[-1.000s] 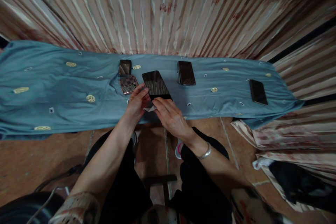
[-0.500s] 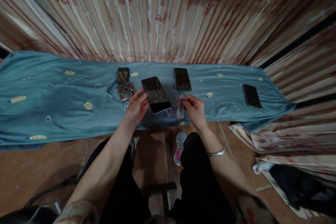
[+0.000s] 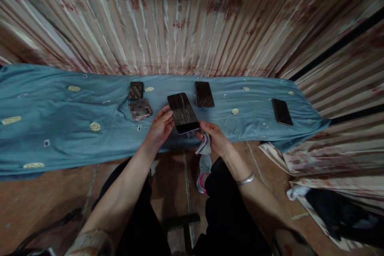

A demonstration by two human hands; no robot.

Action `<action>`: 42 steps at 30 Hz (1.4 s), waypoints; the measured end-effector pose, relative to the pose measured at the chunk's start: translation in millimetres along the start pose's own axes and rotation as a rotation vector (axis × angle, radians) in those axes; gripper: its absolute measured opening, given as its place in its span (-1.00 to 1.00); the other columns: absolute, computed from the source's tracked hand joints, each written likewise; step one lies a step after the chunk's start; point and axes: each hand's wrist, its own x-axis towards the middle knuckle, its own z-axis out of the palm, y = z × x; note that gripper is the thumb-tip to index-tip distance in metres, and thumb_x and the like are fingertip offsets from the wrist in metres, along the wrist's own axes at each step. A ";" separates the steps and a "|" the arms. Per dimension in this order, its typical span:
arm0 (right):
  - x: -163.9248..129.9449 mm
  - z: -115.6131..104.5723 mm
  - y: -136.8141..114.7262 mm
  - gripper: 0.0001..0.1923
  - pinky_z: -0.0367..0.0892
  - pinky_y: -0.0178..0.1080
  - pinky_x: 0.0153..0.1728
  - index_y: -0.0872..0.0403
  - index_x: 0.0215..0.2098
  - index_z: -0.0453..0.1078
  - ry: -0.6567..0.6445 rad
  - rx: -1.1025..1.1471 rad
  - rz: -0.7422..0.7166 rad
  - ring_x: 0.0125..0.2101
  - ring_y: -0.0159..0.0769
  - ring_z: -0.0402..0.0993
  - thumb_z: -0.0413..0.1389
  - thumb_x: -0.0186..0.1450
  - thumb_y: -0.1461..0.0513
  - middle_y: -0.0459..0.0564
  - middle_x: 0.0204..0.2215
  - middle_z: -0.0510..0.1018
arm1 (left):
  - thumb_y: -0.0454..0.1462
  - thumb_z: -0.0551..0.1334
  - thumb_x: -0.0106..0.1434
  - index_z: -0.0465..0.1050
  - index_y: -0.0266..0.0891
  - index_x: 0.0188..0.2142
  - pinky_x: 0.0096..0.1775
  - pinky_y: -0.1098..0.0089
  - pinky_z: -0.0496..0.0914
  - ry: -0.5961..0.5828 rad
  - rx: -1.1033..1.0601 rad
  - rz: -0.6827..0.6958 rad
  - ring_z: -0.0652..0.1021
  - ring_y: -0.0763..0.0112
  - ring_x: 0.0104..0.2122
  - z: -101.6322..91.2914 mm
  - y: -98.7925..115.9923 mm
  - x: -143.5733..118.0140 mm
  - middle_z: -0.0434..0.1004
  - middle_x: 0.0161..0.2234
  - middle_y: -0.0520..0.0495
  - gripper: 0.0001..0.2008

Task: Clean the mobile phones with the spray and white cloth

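Over blue fabric (image 3: 69, 138), the left hand (image 3: 160, 129) pinches a phone (image 3: 183, 112); the right hand (image 3: 218, 140), grey cloth (image 3: 205, 146).

So we've got a big black phone (image 3: 183, 114) tilted up over the blue sheet (image 3: 66, 128), our left hand (image 3: 160, 126) gripping its left edge. Our right hand (image 3: 213, 138) is at the bottom right corner, with a grey cloth (image 3: 205, 145) hanging from the fingers. Off to the left, a small dark phone (image 3: 136, 89) lies right by a pixelated one (image 3: 148, 111). Just right of ours there's a chunky dark phone (image 3: 204, 94), and well apart, a far-right phone (image 3: 282, 112).
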 end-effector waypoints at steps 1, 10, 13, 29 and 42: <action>-0.3 -0.1 -0.9 -0.42 0.11 -0.45 -0.63 0.05 -0.51 0.44 -0.008 0.005 -0.001 -0.63 -0.56 0.19 0.57 -0.15 -0.13 -0.28 -0.69 0.35 | -0.46 0.35 0.23 0.54 -0.23 -0.21 -0.17 0.43 0.54 -0.001 -0.001 -0.004 0.69 0.47 -0.35 0.4 -2.3 1.7 0.72 -0.35 0.04 -0.83; 6.8 -14.4 0.2 -0.44 0.15 -0.42 -0.61 0.06 -0.37 0.56 0.112 0.065 -0.088 -0.59 -0.54 0.22 0.60 -0.20 -0.03 -0.28 -0.62 0.36 | -0.45 0.31 0.28 0.57 -0.22 -0.17 -0.20 0.44 0.50 -0.046 -0.037 -0.044 0.65 0.48 -0.37 21.3 -13.6 8.7 0.70 -0.35 0.04 -0.83; 8.5 -20.1 -2.6 -0.44 0.13 -0.43 -0.64 0.06 -0.37 0.56 0.164 0.070 -0.132 -0.60 -0.54 0.22 0.60 -0.22 -0.02 -0.28 -0.62 0.36 | -0.45 0.34 0.24 0.60 -0.21 -0.16 -0.16 0.41 0.50 -0.070 -0.027 -0.078 0.64 0.47 -0.35 27.7 -17.8 8.9 0.70 -0.34 0.03 -0.80; 54.3 -68.5 -23.6 -0.57 0.21 -0.40 -0.65 0.00 -0.49 0.36 0.329 -0.018 -0.223 -0.65 -0.50 0.23 0.52 0.00 0.06 -0.27 -0.68 0.34 | -0.46 0.42 0.13 0.66 -0.24 -0.25 0.29 0.14 0.34 -0.086 0.086 -0.040 0.62 0.23 0.10 57.3 -65.5 12.7 0.71 -0.18 -0.10 -0.81; 78.6 -76.5 -21.2 -0.55 0.23 -0.38 -0.60 0.02 -0.48 0.41 0.415 -0.058 -0.259 -0.62 -0.48 0.26 0.53 -0.06 0.01 -0.24 -0.64 0.42 | -0.47 0.38 0.15 0.63 -0.24 -0.24 0.33 0.20 0.29 -0.031 0.070 -0.010 0.59 0.27 0.17 66.0 -73.9 27.5 0.73 -0.12 -0.10 -0.81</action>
